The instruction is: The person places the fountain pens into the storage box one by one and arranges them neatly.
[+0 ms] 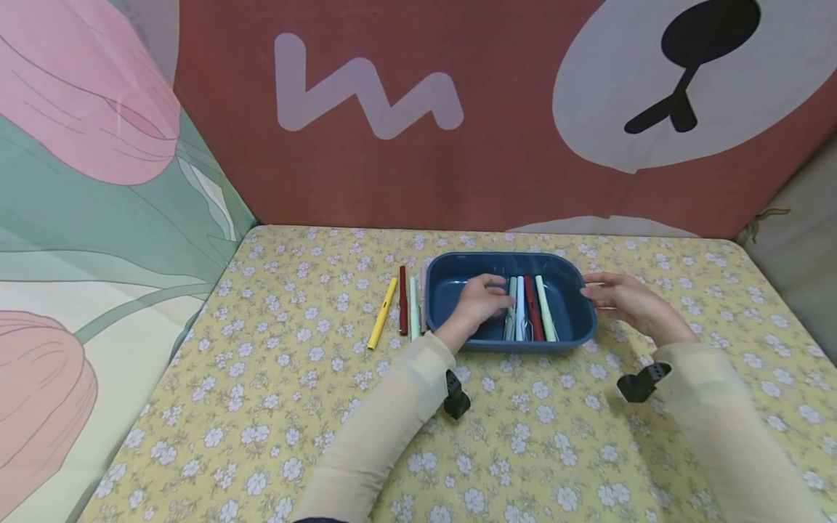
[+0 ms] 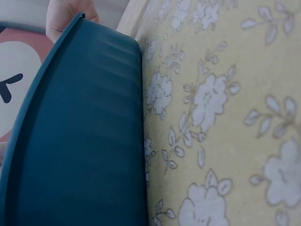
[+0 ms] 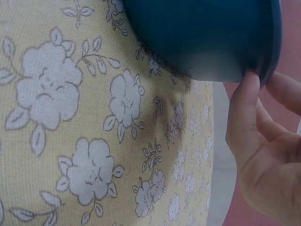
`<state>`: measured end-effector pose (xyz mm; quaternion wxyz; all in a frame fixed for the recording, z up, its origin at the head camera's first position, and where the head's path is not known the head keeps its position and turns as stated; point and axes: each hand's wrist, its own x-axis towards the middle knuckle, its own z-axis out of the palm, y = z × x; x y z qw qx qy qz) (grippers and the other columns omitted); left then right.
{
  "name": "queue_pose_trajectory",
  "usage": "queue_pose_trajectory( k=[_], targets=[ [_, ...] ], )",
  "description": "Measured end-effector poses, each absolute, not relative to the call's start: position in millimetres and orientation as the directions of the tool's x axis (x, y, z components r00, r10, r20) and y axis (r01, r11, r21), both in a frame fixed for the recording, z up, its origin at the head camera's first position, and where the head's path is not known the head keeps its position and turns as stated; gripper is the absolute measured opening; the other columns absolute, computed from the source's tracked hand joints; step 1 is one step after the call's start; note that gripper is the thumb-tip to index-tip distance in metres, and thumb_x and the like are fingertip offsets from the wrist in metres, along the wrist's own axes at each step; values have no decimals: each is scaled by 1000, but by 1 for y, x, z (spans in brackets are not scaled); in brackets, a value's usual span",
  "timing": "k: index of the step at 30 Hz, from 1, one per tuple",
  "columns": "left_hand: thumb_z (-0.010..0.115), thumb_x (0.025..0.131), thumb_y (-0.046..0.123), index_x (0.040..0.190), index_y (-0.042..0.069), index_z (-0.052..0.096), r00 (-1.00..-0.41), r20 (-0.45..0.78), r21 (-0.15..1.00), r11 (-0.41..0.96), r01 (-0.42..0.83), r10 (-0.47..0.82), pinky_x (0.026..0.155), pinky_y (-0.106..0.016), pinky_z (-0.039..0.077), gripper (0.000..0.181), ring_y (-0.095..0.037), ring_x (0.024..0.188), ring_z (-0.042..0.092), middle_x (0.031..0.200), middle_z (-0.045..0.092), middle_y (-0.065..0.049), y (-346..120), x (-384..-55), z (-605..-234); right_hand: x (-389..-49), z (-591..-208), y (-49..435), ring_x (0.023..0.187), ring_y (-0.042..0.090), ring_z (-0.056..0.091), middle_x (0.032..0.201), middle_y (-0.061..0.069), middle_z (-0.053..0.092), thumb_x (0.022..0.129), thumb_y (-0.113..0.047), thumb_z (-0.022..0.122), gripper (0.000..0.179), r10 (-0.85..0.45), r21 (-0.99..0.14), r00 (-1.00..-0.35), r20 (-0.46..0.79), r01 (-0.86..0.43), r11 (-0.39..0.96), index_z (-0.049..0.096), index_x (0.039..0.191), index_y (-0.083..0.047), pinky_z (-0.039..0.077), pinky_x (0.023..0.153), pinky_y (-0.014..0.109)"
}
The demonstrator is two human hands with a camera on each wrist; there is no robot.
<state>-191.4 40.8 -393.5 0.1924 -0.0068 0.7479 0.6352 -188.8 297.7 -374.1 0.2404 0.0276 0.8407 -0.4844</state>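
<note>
Treat pens (image 1: 532, 309) as probably light, stiff and slippery, best pinched mid-barrel, with fingers of right hand (image 1: 623, 298) clamped on box (image 1: 523, 349) rim, fingers of left hand (image 1: 479, 305) indeterminable.

Around the left fingers (image 1: 495, 279) the tray (image 1: 523, 348) is dark blue; a grey-green pen (image 1: 510, 325) lies at their tips; right of them show a pale blue pen (image 1: 520, 309), dark red pen (image 1: 532, 309) and pale green pen (image 1: 546, 305); left of them, a yellow pen (image 1: 382, 314), maroon pen (image 1: 402, 300) and mint pen (image 1: 413, 309); beneath, white-flowered yellow cloth (image 1: 510, 407)

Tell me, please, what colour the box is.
The box is dark blue, best seen in the head view.
</note>
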Motion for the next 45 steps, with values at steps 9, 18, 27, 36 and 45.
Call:
queue_pose_trajectory(
  k=[9, 18, 27, 36, 45],
  targets=[
    [66, 90, 7, 133, 4, 54, -951, -187, 982, 81, -172, 247, 91, -39, 57, 45, -29, 105, 64, 119, 61, -16, 33, -193, -376, -188, -373, 297, 87, -5, 56, 105, -14, 52, 100, -34, 49, 69, -191, -809, -883, -429, 282, 516, 21, 149, 4, 53, 78, 16],
    [63, 92, 8, 133, 8, 54, -950, -185, 983, 36, -182, 252, 98, -43, 53, 42, -31, 112, 62, 124, 58, -16, 7, -194, -358, -188, -373, 296, 87, -5, 56, 108, -10, 52, 100, -33, 49, 68, -186, -805, -882, -433, 285, 520, 20, 149, 4, 53, 78, 16],
    [61, 93, 10, 135, 10, 52, -972, -137, 990, 13, -137, 191, 101, -42, 52, 43, -34, 119, 57, 128, 56, -16, -30, -196, -348, -189, -373, 298, 86, -4, 56, 104, -14, 52, 100, -33, 50, 68, -185, -807, -882, -433, 288, 516, 20, 149, 4, 53, 78, 17],
    [58, 94, 10, 137, 7, 49, -982, -142, 990, 33, -139, 124, 101, -40, 52, 43, -36, 123, 54, 132, 53, -19, -73, -198, -345, -189, -374, 297, 87, -6, 55, 123, 1, 49, 100, -34, 49, 69, -176, -795, -881, -439, 290, 532, 20, 150, 3, 53, 78, 16],
    [57, 95, 11, 138, 8, 48, -972, -212, 972, 122, -199, 105, 104, -44, 49, 44, -36, 124, 52, 132, 53, -19, -108, -197, -355, -189, -374, 297, 85, -3, 55, 105, -13, 52, 100, -33, 50, 68, -180, -804, -882, -435, 290, 519, 20, 150, 2, 53, 77, 18]
  ],
)
